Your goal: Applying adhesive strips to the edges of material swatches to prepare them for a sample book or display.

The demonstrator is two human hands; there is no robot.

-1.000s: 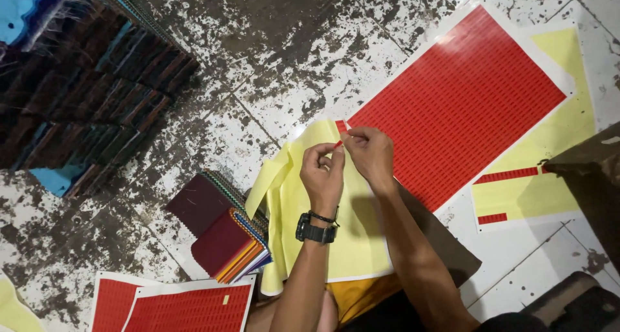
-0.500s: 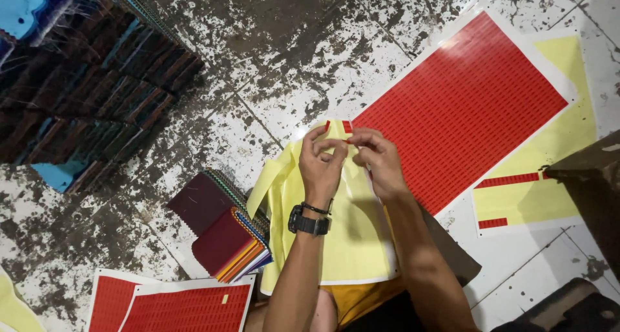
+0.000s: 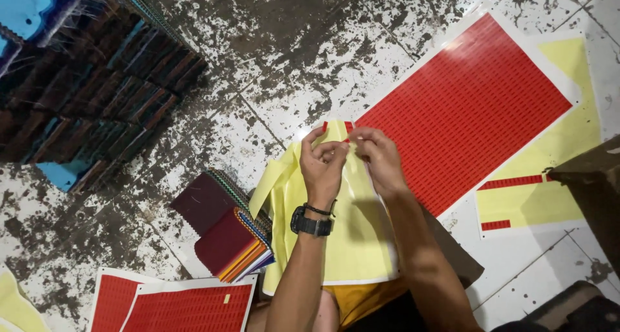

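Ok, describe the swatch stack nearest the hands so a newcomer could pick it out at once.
Start at the big red sticker sheet on the stained floor, then go to the yellow backing sheet under the left hand. Just beside that yellow sheet lies the fabric swatch stack: maroon on top with multicoloured edges, unlike the flat red sheets below it.

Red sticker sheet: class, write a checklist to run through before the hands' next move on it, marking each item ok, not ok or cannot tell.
1. Both hands meet at the sheet's near corner: left hand and right hand together there: ok.
2. Red sticker sheet lies flat on the floor: ok.
3. A sticker is actually pinched between the fingertips: cannot tell, too small.
4. Yellow backing sheet lies under the wrists, within reach: ok.
5. Fabric swatch stack sits apart from the hands: ok.
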